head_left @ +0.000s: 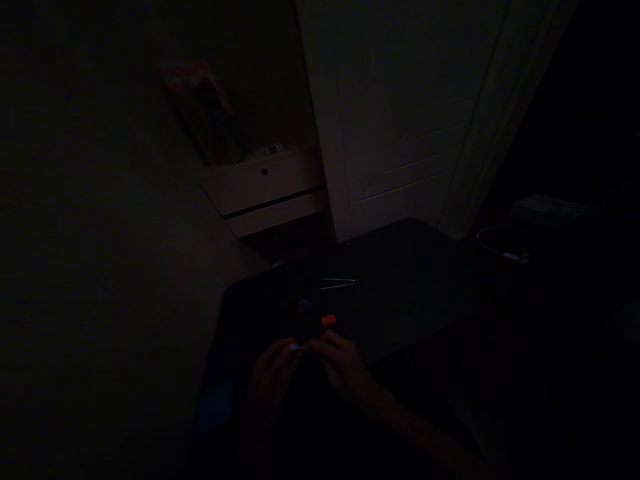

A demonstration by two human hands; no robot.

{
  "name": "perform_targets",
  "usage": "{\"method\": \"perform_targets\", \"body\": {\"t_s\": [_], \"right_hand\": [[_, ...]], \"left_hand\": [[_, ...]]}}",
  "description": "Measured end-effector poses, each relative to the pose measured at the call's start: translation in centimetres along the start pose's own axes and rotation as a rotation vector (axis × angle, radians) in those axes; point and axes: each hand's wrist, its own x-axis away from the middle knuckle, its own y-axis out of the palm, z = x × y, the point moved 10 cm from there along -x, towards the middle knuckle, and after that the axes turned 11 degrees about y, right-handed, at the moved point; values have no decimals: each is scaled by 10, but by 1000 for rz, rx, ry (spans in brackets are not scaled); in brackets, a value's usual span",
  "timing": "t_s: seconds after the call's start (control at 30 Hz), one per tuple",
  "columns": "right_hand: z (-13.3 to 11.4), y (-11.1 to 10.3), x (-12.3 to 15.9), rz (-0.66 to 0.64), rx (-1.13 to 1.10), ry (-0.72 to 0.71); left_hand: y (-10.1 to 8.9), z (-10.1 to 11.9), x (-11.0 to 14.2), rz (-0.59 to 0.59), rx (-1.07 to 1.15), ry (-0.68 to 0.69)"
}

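The scene is very dark. My left hand (271, 369) is closed in a pinch on a small pale blue piece (296, 347), whose exact kind I cannot make out. From the other side, the fingertips of my right hand (345, 363) are pinched together at the piece's thin right end. Just beyond the right hand's knuckles lies a small bright red object (329, 320) on the dark table (390, 287). A dim purple lump (303, 305) rests farther left. Beyond both, thin metal tweezers (339, 284) lie with their arms apart.
A drawer unit (270, 183) stands behind the table, with a picture-like panel (200, 107) on top. Right of it is a pale panelled door (400, 120). A white cable (495, 243) and a box-like object (547, 208) sit at the right.
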Motion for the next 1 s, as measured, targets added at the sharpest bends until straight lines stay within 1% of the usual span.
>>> {"method": "perform_targets", "body": {"t_s": [0.1,0.17,0.3,0.43,0.53,0.6,0.83,0.9,1.0], "right_hand": [[1,1,0,-10,8,1],[1,1,0,-17,-6,5],[-1,-2,-1,-3,-75,19],[-1,0,-2,-29,-83,30],[1,2,-2,-42,-76,37],[1,1,-2,-44,-83,33],[0,6,-2,-106,-11,35],[0,6,-2,-105,-11,31],[0,3,-1,-67,-31,13]], "left_hand": [[-5,6,2,21,-45,68],[-7,9,3,38,-50,79],[-4,9,1,60,7,28],[3,6,1,22,53,-48],[2,9,2,13,42,-44],[0,11,3,39,62,-46],[3,7,5,76,147,-110],[1,5,4,90,153,-101],[-4,1,4,100,104,-73]]}}
